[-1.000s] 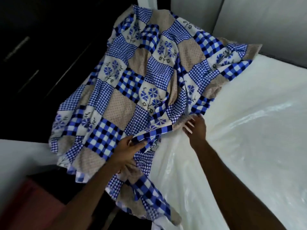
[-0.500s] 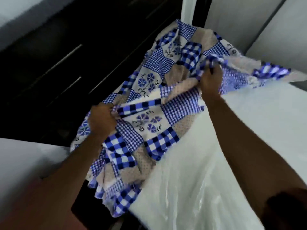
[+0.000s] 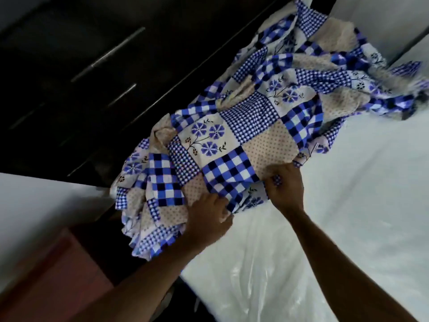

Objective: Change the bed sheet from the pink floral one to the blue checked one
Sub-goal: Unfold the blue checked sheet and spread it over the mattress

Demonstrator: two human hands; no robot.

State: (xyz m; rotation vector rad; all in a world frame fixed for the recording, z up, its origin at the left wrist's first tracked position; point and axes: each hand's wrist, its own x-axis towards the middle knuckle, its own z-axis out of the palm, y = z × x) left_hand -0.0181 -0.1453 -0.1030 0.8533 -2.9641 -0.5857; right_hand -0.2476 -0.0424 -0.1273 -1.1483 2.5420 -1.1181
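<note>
Both left hand (image 3: 206, 219) and right hand (image 3: 284, 187) clench the blue checked sheet (image 3: 232, 140), bunched along the left edge of the mattress (image 3: 325, 240); soft, light cloth, probably best taken by its corners.

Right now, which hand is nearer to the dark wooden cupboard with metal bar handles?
Left. The left hand holds the blue checked bed sheet on the side toward the dark wooden cupboard. The right hand pinches the sheet farther over the white plastic-covered mattress.

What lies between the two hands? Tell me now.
Head view: a fold of the blue checked sheet fills the gap between left hand and right hand; both grip it.
</note>
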